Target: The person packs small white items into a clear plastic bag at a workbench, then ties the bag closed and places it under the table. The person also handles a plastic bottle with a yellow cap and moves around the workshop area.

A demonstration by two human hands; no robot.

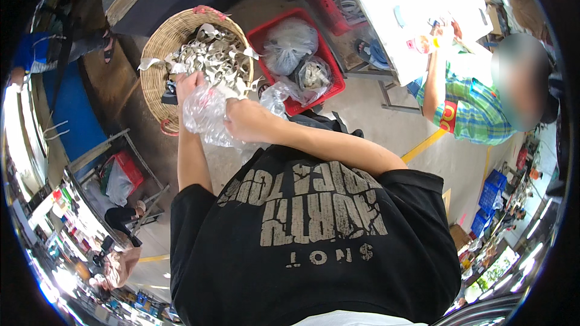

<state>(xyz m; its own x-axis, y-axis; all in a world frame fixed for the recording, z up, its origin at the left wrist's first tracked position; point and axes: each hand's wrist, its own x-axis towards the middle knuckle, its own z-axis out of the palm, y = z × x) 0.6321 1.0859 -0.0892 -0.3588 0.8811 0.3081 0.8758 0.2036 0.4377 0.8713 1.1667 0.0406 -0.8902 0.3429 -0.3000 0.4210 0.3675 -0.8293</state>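
Observation:
A crumpled clear plastic bag hangs between my two hands, just over the near side of a round wicker basket. My left hand is closed at the bag's upper left edge, its fingertips partly hidden. On the bag's right side my right hand is closed in a fist around the plastic, slightly blurred. Many curled off-white strips fill the basket, and a few hang over its rim. A small dark piece lies inside the basket beside my left hand. What the bag contains, if anything, cannot be made out.
A red crate with filled plastic bags stands right of the basket. Further right, a co-worker in a checked shirt works at a white-topped table. Another red crate sits beside its legs. A metal frame stands at left.

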